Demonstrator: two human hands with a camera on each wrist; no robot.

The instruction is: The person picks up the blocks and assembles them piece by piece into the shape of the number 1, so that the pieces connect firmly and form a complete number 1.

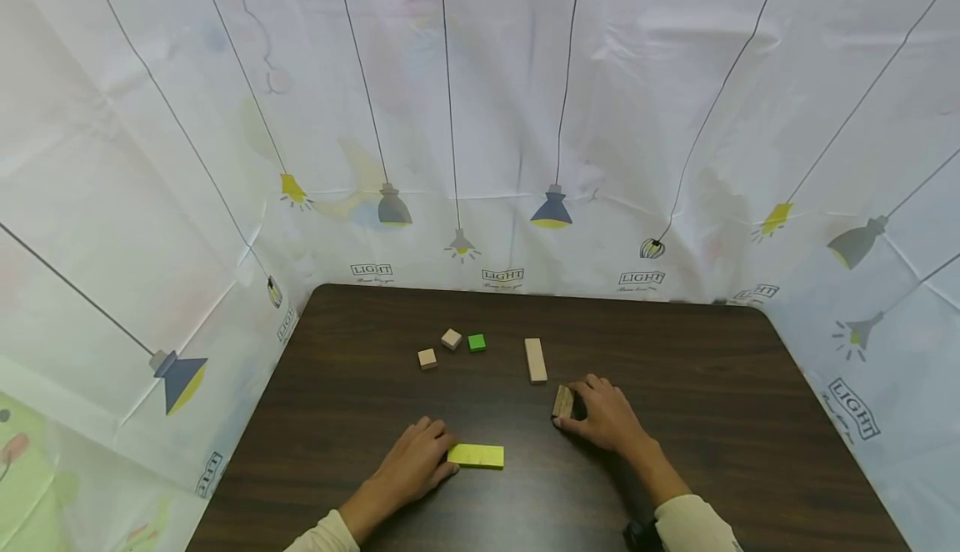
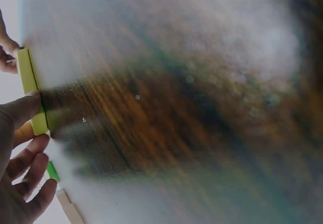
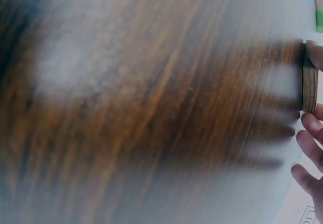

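— Left hand (image 1: 411, 470)?
— Resting on the counter (image 1: 712, 385) near its near edge, fingers (image 1: 442, 444) loosely curled, tips touching the left end of the yellow block (image 1: 476, 455). Thumb and fingertips laid against that end in the left wrist view too; a real grip hard to confirm.

— Right hand (image 1: 606, 414)?
— A little farther and to the right, fingers curled round the small brown block (image 1: 562, 402), thumb at its near side, fingertips over the far side. Block tipped up on edge, touching the counter.

— Anything close by?
— Just beyond the brown block, a long pale block (image 1: 536, 360) lying flat, pointing far to near. Farther left, two tan cubes (image 1: 438, 348) and a green cube (image 1: 476, 342), grouped but apart from one another.

— Room to move?
— Bare dark wood wide open to the right of the right hand, also between the cubes and the far edge. White curtain (image 1: 480, 118) with printed lamps closing in the far, left and right edges.
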